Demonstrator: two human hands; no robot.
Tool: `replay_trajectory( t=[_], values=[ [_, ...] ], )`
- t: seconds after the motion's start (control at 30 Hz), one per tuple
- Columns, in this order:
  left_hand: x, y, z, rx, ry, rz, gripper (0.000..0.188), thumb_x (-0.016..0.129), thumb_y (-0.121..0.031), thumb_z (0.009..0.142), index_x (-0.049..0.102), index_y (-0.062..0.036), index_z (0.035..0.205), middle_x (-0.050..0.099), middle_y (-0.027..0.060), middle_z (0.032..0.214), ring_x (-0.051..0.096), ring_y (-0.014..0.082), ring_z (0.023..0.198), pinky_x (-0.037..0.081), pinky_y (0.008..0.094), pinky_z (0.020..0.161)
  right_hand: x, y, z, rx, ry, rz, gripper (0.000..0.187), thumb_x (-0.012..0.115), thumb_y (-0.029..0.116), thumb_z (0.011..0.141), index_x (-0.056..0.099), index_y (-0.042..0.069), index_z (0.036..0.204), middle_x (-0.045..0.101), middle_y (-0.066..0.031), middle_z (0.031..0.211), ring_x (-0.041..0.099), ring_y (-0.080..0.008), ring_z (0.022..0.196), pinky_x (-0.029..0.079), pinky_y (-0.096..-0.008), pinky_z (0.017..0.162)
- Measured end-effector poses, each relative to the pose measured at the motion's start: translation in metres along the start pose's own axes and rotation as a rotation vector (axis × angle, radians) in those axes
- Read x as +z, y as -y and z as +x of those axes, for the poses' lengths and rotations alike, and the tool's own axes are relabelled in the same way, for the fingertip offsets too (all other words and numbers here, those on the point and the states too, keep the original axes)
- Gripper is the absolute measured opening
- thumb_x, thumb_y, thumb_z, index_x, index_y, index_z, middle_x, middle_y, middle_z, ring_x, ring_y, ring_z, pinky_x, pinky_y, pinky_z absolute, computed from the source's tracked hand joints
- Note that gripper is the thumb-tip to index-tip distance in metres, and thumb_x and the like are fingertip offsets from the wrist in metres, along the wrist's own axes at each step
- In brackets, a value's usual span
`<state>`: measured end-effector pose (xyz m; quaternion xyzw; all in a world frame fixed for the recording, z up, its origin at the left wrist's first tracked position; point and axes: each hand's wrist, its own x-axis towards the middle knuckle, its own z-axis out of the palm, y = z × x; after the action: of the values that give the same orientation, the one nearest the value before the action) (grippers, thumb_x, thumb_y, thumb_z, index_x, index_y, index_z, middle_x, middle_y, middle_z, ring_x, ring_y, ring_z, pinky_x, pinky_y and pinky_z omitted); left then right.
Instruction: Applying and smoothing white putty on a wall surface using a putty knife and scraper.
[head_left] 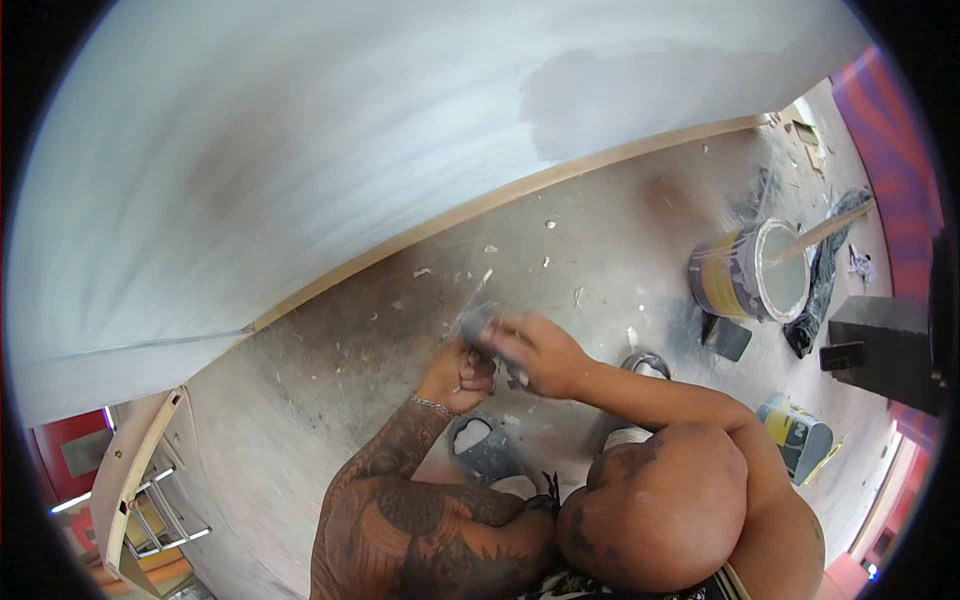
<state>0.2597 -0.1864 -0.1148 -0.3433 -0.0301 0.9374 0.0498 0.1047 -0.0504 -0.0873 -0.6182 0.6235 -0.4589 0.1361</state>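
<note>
My two hands meet in front of me, above the floor. Wrapped into a fist, my left hand (459,378) has a beaded bracelet at its wrist and grips something mostly hidden by the fingers. A small dark grey piece (476,324) pokes up between the hands, too smeared to name. My right hand (543,352) comes from the other side with its fingers bent in against that piece; motion blurs the fingertips. My knees are bent up close, and a dark shoe (480,452) with pale marks shows just below the left hand.
A grey-white wall (300,150) with a tan bottom strip (520,190) runs ahead. At right stand a large paint bucket (722,272) holding a wooden stick (830,228), a black plastic bag (826,275) and a smaller tub (795,438). Scraps dot the floor; a metal ladder (165,512) lies lower left.
</note>
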Motion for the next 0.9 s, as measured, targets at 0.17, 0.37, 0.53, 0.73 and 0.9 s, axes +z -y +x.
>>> replay_trajectory(
  t=[0.17, 0.37, 0.53, 0.73, 0.9],
  values=[
    [0.034, 0.001, -0.007, 0.056, -0.198, 0.731, 0.021, 0.053, -0.032, 0.099, 0.058, -0.0116, 0.103, 0.057, -0.0018, 0.07, 0.043, 0.0037, 0.04, 0.029, 0.0181, 0.032, -0.002, -0.089, -0.051, 0.779, -0.364, 0.218, 0.029, 0.055, 0.008, 0.091, 0.057, 0.002, 0.119, 0.065, -0.0171, 0.089, 0.064, -0.0289, 0.083, 0.05, -0.0365, 0.078],
    [0.011, -0.01, 0.002, 0.145, -0.261, 0.327, 0.02, 0.059, -0.027, 0.097, 0.059, -0.0111, 0.108, 0.062, -0.0019, 0.089, 0.055, 0.0065, 0.073, 0.037, 0.0181, 0.048, -0.037, -0.024, -0.028, 0.568, -0.456, 0.305, 0.038, 0.056, 0.003, 0.088, 0.054, 0.001, 0.125, 0.064, -0.0163, 0.107, 0.063, -0.0294, 0.093, 0.049, -0.0333, 0.079],
    [0.037, 0.002, 0.016, 0.101, -0.188, 0.262, 0.019, 0.059, -0.027, 0.097, 0.06, -0.0126, 0.109, 0.064, -0.0005, 0.089, 0.055, 0.008, 0.066, 0.035, 0.0183, 0.045, -0.043, -0.027, -0.03, -0.21, -0.267, 0.018, 0.055, 0.062, -0.004, 0.076, 0.053, 0.004, 0.13, 0.057, -0.0177, 0.122, 0.059, -0.0362, 0.098, 0.049, -0.0406, 0.08],
    [0.08, -0.001, -0.009, 0.408, -0.223, 0.515, 0.02, 0.058, -0.026, 0.096, 0.058, -0.0132, 0.112, 0.064, -0.0026, 0.09, 0.06, 0.0078, 0.071, 0.036, 0.0198, 0.045, -0.053, -0.063, -0.043, 0.368, -0.153, -0.077, 0.06, 0.063, -0.003, 0.072, 0.055, 0.008, 0.131, 0.059, -0.0163, 0.118, 0.059, -0.0337, 0.095, 0.049, -0.0423, 0.083],
    [0.081, 0.005, -0.006, 0.549, -0.494, 0.702, 0.026, 0.06, -0.027, 0.095, 0.056, -0.0114, 0.116, 0.063, -0.0036, 0.093, 0.061, 0.007, 0.077, 0.038, 0.0232, 0.046, -0.063, -0.045, -0.025, -0.167, -0.195, -0.018, 0.057, 0.065, -0.001, 0.07, 0.059, 0.01, 0.126, 0.061, -0.014, 0.113, 0.06, -0.0324, 0.091, 0.051, -0.0404, 0.074]
  ],
)
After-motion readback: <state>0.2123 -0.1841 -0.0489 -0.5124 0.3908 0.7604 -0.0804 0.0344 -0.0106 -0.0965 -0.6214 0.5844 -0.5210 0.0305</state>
